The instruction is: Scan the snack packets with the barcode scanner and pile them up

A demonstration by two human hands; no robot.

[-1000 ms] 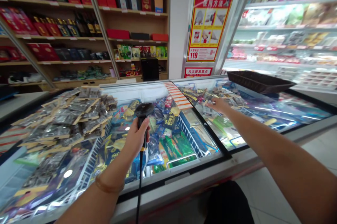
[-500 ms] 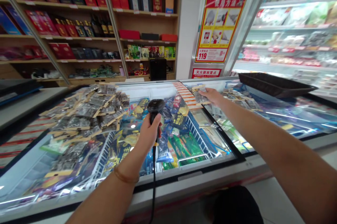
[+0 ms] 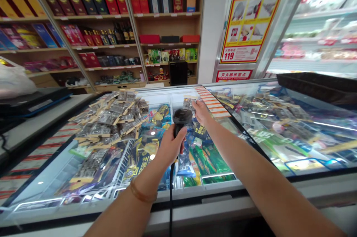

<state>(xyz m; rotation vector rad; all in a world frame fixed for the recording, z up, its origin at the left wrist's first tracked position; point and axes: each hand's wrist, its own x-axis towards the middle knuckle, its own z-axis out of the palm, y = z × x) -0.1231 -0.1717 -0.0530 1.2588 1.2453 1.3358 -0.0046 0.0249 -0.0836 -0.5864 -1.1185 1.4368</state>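
My left hand (image 3: 170, 143) is wrapped round the handle of a black corded barcode scanner (image 3: 182, 116), which stands upright over the chest freezer. Just behind the scanner's head, my right hand (image 3: 201, 111) pinches a small clear packet with a tan card edge (image 3: 187, 101). To the left, a heap of similar packets (image 3: 111, 116) lies on the freezer's glass top. Beneath my hands, blue and green frozen food bags (image 3: 212, 159) show through the glass, in white wire baskets.
A black tray (image 3: 315, 86) rests on the freezer's right end. More packets (image 3: 284, 107) lie to the right. At left stands a counter with a dark flat device (image 3: 41, 99) and a plastic bag (image 3: 15, 79). Shelves of boxed goods (image 3: 167, 25) line the back wall.
My right hand has moved left with the packet, from the striped strip to just behind the scanner. The view has turned slightly left; my left hand keeps its grip.
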